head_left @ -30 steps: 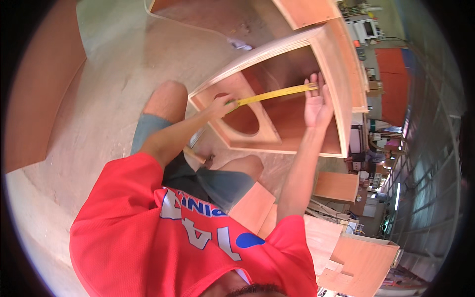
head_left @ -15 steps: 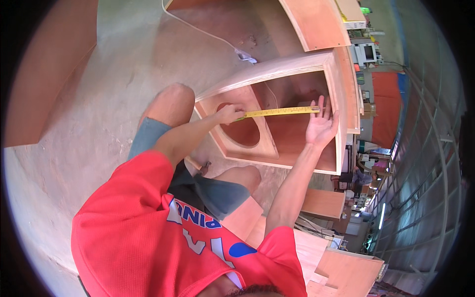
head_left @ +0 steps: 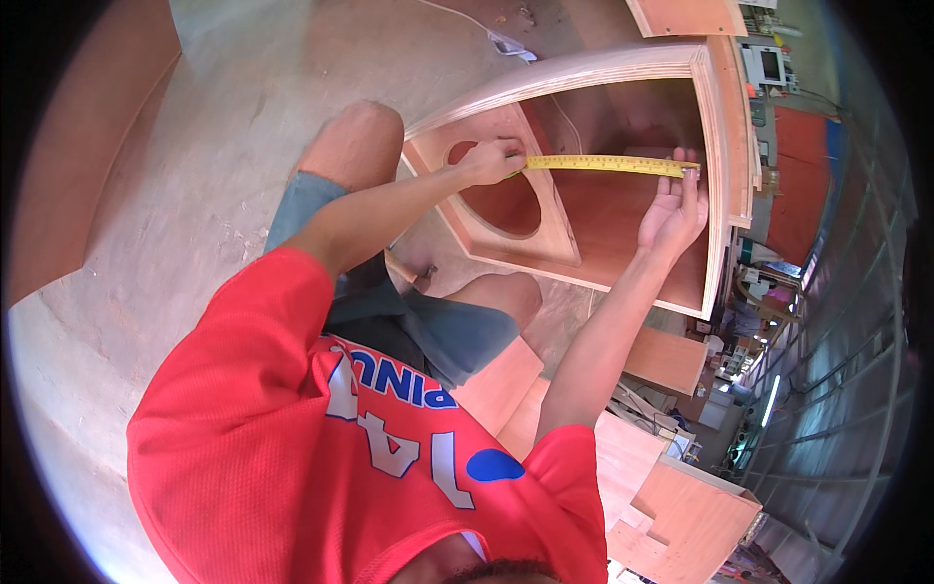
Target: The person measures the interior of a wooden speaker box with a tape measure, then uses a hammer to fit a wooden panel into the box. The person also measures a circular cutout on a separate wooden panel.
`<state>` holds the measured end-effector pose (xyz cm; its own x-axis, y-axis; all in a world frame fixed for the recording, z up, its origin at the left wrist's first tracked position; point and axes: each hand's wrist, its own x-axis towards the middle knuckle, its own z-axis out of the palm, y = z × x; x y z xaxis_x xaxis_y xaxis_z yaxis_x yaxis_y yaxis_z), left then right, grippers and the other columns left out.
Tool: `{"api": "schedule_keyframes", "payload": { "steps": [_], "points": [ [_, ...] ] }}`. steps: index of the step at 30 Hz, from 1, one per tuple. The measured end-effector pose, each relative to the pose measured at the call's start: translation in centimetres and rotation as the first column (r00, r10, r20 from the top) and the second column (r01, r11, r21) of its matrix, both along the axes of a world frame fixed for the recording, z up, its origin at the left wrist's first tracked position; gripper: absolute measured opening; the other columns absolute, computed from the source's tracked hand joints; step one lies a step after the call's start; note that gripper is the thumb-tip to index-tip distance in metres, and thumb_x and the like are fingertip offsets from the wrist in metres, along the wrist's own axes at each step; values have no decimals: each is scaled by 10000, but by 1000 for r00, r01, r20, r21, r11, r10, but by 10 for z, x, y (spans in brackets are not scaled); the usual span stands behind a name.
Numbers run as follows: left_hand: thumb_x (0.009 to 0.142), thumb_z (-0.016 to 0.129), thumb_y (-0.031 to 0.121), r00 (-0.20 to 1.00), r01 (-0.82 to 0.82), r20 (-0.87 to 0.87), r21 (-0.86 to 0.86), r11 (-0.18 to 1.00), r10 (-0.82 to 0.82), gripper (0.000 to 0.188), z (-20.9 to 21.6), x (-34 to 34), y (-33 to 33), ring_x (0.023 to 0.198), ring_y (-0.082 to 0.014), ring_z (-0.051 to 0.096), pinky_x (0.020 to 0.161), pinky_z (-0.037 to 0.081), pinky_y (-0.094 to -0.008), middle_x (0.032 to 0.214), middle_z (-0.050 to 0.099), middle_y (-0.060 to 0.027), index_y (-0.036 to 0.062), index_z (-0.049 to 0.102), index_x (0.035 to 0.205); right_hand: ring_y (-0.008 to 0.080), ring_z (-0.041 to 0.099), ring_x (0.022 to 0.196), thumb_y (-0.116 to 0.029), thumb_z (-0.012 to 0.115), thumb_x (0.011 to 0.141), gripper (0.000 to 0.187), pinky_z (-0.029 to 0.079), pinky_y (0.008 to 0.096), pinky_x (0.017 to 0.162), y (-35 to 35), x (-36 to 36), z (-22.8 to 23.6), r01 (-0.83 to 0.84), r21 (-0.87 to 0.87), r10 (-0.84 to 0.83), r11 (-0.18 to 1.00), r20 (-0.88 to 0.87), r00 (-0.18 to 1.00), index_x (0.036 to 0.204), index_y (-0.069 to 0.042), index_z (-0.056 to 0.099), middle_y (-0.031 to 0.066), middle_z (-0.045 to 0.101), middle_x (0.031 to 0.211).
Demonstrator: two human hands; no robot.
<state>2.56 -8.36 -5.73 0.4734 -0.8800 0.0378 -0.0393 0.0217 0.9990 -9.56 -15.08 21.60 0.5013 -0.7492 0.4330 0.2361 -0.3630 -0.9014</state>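
My left hand is closed around the case end of a tape measure, over the panel with the round cut-out in an open plywood box. The case is mostly hidden by my fingers. The yellow tape measure blade runs straight across the box opening to its right-hand rim. There my right hand pinches the blade's end, thumb on top and fingers beneath, close against the inner side of the rim.
A white cable with a plug lies on the concrete floor beyond the box. A large brown panel stands at the left. Plywood sheets lie at the lower right, and a hammer-like tool rests between my legs.
The blade's end has moved right, up to the box rim. My right hand went from open fingers under the blade to a pinch on its end. The whole view has shifted.
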Motion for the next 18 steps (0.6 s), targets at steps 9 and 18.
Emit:
{"api": "schedule_keyframes", "payload": {
  "steps": [9,18],
  "points": [
    [897,594,506,997,-71,-37,89,994,74,423,14,-14,-1,1214,-396,565,989,477,-517,1261,602,-201,183,670,1159,293,649,1164,-23,561,1001,395,515,494,1011,9,9,1,174,-162,-208,971,-221,953,1377,19,448,210,650,1231],
    [917,576,538,986,-124,-86,217,968,145,455,28,-26,11,1211,-359,586,991,480,-506,1258,612,-146,207,656,1219,232,679,1103,-18,549,1012,258,541,405,935,-6,19,-6,258,-306,-323,916,-184,928,1268,7,556,154,696,1177]
  ]
}}
